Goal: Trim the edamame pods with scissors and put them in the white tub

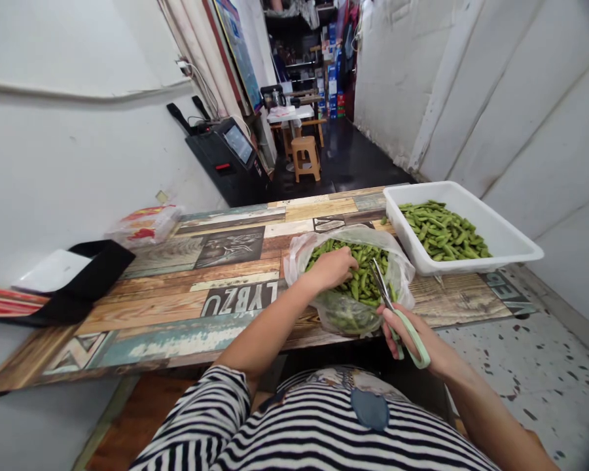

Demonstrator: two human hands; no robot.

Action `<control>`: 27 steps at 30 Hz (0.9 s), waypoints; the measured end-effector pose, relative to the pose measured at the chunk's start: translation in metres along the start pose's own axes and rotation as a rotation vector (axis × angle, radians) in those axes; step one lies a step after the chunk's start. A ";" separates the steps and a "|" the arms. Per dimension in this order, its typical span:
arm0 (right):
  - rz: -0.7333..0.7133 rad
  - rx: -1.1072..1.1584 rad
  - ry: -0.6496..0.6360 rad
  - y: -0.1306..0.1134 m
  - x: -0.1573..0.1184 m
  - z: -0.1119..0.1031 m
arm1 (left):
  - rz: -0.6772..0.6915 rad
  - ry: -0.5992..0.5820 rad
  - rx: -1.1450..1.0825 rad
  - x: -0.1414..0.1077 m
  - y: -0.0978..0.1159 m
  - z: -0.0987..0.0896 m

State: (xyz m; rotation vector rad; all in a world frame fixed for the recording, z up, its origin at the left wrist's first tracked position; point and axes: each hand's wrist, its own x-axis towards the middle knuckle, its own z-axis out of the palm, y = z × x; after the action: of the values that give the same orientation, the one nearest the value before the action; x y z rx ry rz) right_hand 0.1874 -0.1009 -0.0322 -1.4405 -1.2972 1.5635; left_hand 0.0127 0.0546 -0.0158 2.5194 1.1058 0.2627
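A clear plastic bag (299, 255) full of green edamame pods (360, 284) lies open near the front edge of the table. My left hand (334, 267) reaches into it, its fingers curled down at the pods; whatever is between the fingertips is hidden. My right hand (422, 337) is at the bag's near right side, closed on a pair of scissors (412, 339) with pale green handles. The metal blades point up and away over the pods. Right of the bag, a white plastic tub (476, 267) holds more edamame pods (442, 232).
The wood-patterned table (245, 304) spans the view. At its left are a black holder (101, 268) with papers and a plastic-wrapped packet (144, 226). Beyond stand a black touchscreen device (226, 154) and a tan stool (305, 159). White walls flank both sides.
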 end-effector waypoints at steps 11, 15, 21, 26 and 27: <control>-0.003 -0.070 0.012 0.003 0.010 0.003 | -0.133 0.156 -0.563 -0.017 0.015 0.011; 0.071 -0.052 0.050 0.007 0.014 0.006 | -0.207 0.077 -0.549 -0.021 0.014 0.010; 0.029 0.034 0.004 -0.001 0.006 0.005 | -0.336 0.124 -0.980 -0.026 0.009 0.003; 0.033 0.036 -0.021 -0.012 -0.002 0.010 | -0.456 0.171 -1.497 -0.027 0.017 -0.003; 0.037 0.031 -0.023 -0.013 -0.002 0.011 | -0.482 0.211 -1.550 -0.028 0.020 -0.004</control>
State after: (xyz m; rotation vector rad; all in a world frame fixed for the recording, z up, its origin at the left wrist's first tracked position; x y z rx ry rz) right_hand 0.1747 -0.1011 -0.0204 -1.4389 -1.2607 1.6221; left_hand 0.0060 0.0229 -0.0050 0.8564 0.9120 0.8351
